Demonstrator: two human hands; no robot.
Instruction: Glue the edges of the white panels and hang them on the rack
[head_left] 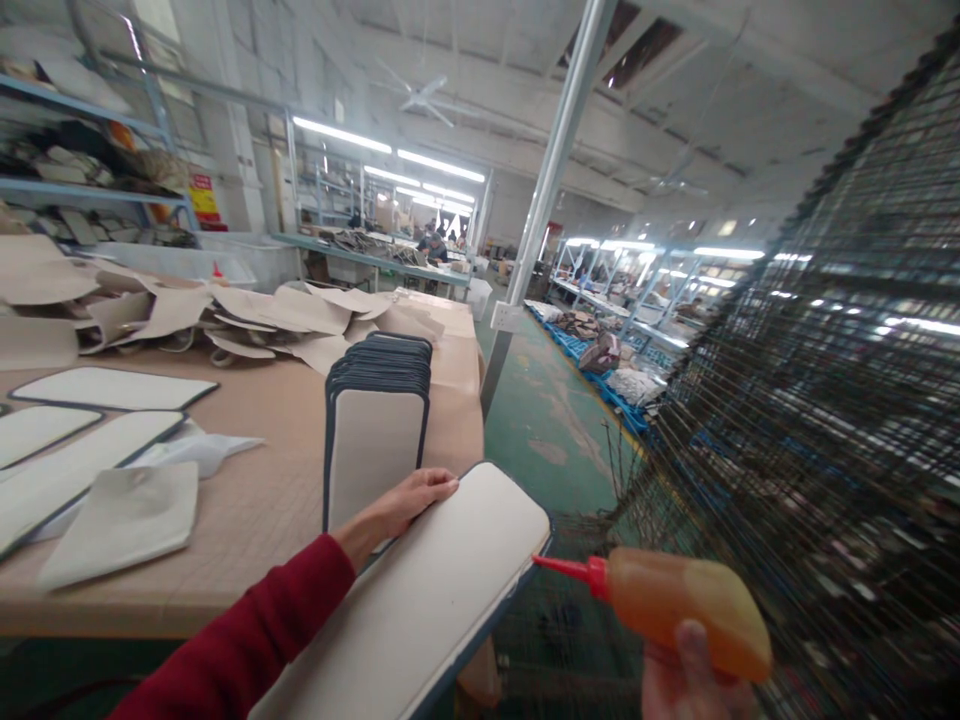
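Two hands (405,507), one bottle (679,598), one held panel (431,590).

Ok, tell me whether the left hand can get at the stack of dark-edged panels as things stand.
Probably yes, after letting go: the left hand looks close to the stack of dark-edged panels, whose upper part is unobstructed, but its fingers are occupied at the edge of a pale panel.
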